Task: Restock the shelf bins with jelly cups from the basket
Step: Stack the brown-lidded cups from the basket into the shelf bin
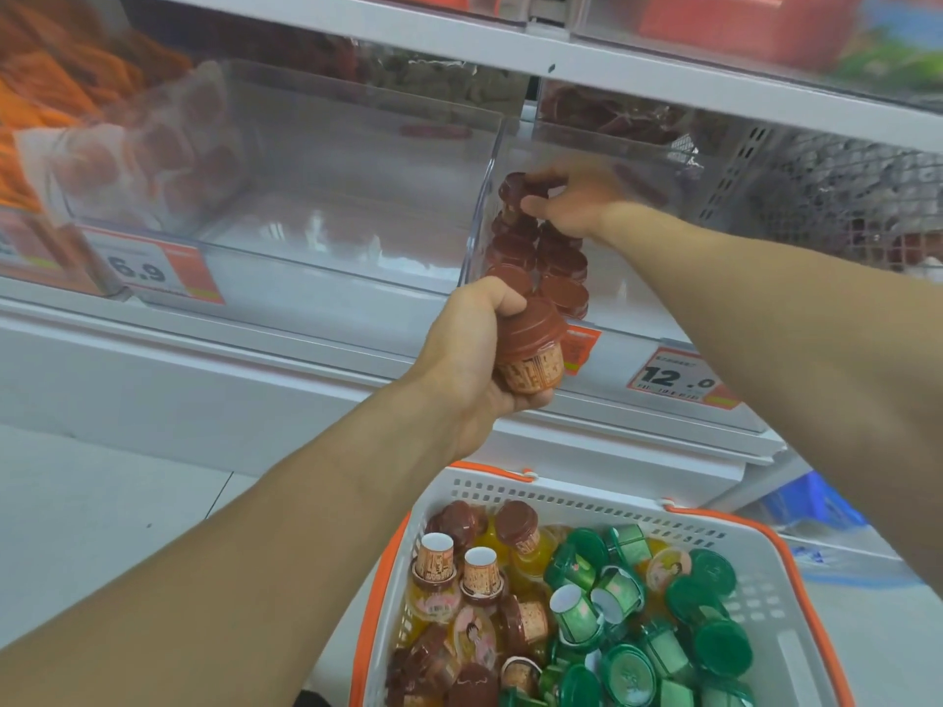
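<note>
Now right hand sets cup inside bin; left hand grips another.

Shelf w/ clear bins; basket on floor.

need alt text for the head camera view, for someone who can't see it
A person's right hand sets a brown-lidded jelly cup onto rows of the same cups in a clear shelf bin, while the left hand holds another brown cup just below. Beneath them, a white basket with orange trim holds brown, green and yellow cups.
</note>
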`<action>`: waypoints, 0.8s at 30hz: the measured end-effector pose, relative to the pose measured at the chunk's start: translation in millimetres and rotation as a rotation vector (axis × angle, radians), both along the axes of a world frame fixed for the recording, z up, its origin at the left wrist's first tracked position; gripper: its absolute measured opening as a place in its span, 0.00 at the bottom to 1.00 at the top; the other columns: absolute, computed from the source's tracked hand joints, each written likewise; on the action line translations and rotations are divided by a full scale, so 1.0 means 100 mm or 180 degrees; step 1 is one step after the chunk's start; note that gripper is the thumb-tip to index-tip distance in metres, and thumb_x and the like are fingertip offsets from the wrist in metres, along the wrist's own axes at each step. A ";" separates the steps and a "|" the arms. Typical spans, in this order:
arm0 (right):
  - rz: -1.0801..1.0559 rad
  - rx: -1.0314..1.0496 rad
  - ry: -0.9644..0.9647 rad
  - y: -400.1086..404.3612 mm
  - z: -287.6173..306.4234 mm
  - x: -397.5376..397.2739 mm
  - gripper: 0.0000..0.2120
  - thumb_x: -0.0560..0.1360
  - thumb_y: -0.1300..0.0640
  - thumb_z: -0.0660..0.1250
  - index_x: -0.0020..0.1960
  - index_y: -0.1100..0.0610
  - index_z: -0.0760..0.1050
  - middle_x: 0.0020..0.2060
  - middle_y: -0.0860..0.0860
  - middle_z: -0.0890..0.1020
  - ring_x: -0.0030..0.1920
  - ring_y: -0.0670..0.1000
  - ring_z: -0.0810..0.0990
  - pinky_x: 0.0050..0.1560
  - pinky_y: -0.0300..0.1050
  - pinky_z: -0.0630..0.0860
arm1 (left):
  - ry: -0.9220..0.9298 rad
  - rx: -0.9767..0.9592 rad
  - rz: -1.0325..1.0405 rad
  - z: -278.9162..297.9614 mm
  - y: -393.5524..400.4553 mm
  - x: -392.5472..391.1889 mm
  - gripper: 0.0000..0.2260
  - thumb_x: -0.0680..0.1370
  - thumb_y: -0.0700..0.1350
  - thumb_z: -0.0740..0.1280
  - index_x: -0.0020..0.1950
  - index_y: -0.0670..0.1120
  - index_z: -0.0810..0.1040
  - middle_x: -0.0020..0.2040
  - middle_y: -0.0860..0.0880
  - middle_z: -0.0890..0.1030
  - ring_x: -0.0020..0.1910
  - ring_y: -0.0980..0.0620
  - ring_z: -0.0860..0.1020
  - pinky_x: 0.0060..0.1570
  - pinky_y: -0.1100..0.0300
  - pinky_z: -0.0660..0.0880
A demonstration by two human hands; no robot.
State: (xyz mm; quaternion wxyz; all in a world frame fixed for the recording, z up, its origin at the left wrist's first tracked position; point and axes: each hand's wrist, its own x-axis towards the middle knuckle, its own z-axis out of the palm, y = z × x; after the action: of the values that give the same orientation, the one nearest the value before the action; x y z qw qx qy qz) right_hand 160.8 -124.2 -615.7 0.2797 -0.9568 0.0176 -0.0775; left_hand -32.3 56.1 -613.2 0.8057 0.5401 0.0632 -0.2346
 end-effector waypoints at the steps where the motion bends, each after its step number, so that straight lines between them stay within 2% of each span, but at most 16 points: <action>1: 0.0015 0.0035 0.0006 -0.01 0.00 -0.03 0.20 0.78 0.49 0.70 0.69 0.49 0.75 0.66 0.48 0.76 0.63 0.51 0.76 0.60 0.44 0.74 | -0.0002 -0.0004 -0.0007 0.01 0.00 -0.01 0.08 0.78 0.44 0.59 0.47 0.44 0.76 0.31 0.47 0.79 0.31 0.47 0.77 0.35 0.56 0.73; 4: 0.0015 0.0195 0.0070 -0.06 0.00 -0.11 0.20 0.78 0.51 0.69 0.69 0.49 0.74 0.65 0.49 0.77 0.61 0.53 0.77 0.59 0.50 0.78 | -0.0025 0.0076 -0.0062 0.04 0.01 -0.03 0.06 0.78 0.44 0.60 0.49 0.44 0.75 0.33 0.46 0.79 0.33 0.46 0.78 0.34 0.57 0.74; 6: -0.0100 0.0290 -0.0004 -0.09 0.02 -0.18 0.18 0.79 0.55 0.67 0.68 0.50 0.74 0.63 0.50 0.77 0.61 0.53 0.78 0.55 0.45 0.79 | -0.0042 0.0206 -0.0116 0.04 0.00 -0.04 0.05 0.78 0.44 0.62 0.48 0.45 0.75 0.31 0.47 0.80 0.32 0.47 0.78 0.31 0.59 0.73; 9: -0.0156 0.0509 -0.0261 -0.11 0.14 -0.45 0.08 0.78 0.61 0.66 0.55 0.52 0.79 0.52 0.50 0.81 0.55 0.50 0.80 0.42 0.29 0.74 | -0.0122 0.0651 -0.0237 0.04 0.01 -0.06 0.06 0.77 0.47 0.64 0.48 0.46 0.76 0.33 0.46 0.81 0.29 0.48 0.76 0.26 0.61 0.64; 11: 0.0203 0.1040 -0.0055 -0.07 0.26 -0.81 0.05 0.78 0.62 0.67 0.48 0.53 0.80 0.46 0.52 0.83 0.47 0.50 0.82 0.41 0.35 0.76 | -0.0126 0.0717 -0.0224 0.05 0.00 -0.08 0.06 0.77 0.48 0.65 0.47 0.45 0.76 0.30 0.46 0.80 0.27 0.49 0.73 0.26 0.60 0.59; 13: 0.0790 0.1531 0.0395 -0.05 0.38 -1.22 0.05 0.78 0.62 0.69 0.54 0.58 0.80 0.46 0.57 0.84 0.43 0.50 0.82 0.47 0.46 0.76 | -0.0152 0.0570 -0.0173 0.08 -0.02 -0.09 0.06 0.77 0.47 0.65 0.46 0.45 0.76 0.29 0.47 0.78 0.25 0.51 0.72 0.25 0.60 0.56; 15: 0.1302 0.1575 0.0804 -0.06 0.47 -1.60 0.13 0.77 0.58 0.69 0.60 0.61 0.79 0.51 0.62 0.83 0.45 0.50 0.81 0.48 0.47 0.75 | -0.0280 0.0443 -0.0188 0.12 -0.05 -0.11 0.05 0.77 0.46 0.65 0.47 0.45 0.77 0.31 0.48 0.79 0.24 0.52 0.73 0.25 0.60 0.56; 17: 0.1577 0.1347 0.0877 -0.05 0.50 -1.90 0.17 0.75 0.54 0.70 0.62 0.60 0.79 0.53 0.60 0.83 0.46 0.48 0.81 0.46 0.43 0.77 | -0.0431 0.0452 -0.0253 0.14 -0.08 -0.12 0.08 0.77 0.46 0.63 0.49 0.45 0.80 0.37 0.45 0.81 0.27 0.51 0.75 0.25 0.60 0.58; 19: 0.1593 0.1172 0.0677 -0.04 0.47 -2.06 0.19 0.72 0.53 0.72 0.62 0.58 0.79 0.52 0.55 0.84 0.45 0.47 0.81 0.44 0.41 0.78 | -0.0434 0.0360 -0.0248 0.17 -0.10 -0.14 0.15 0.79 0.48 0.59 0.55 0.41 0.81 0.43 0.39 0.83 0.35 0.46 0.77 0.25 0.61 0.61; 21: 0.1461 0.1167 0.0541 -0.08 0.44 -2.09 0.20 0.71 0.52 0.74 0.61 0.57 0.79 0.51 0.54 0.84 0.42 0.46 0.81 0.45 0.42 0.77 | -0.0313 0.0184 -0.0162 0.20 -0.11 -0.18 0.20 0.79 0.49 0.56 0.58 0.37 0.79 0.45 0.37 0.80 0.37 0.44 0.75 0.26 0.59 0.62; 24: 0.1242 0.1805 0.0762 -0.19 0.42 -2.05 0.19 0.72 0.53 0.75 0.60 0.61 0.79 0.48 0.56 0.83 0.42 0.48 0.79 0.46 0.43 0.76 | -0.0291 0.0028 0.0046 0.23 -0.14 -0.21 0.18 0.79 0.49 0.57 0.56 0.36 0.78 0.45 0.37 0.79 0.35 0.43 0.74 0.27 0.58 0.64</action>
State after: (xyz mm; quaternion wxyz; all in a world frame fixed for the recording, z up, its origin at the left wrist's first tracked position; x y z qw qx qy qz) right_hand -43.9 -142.8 -573.7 0.5393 -0.8289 -0.1119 0.0978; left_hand -52.8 42.3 -590.3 0.8070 0.5534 0.0313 -0.2037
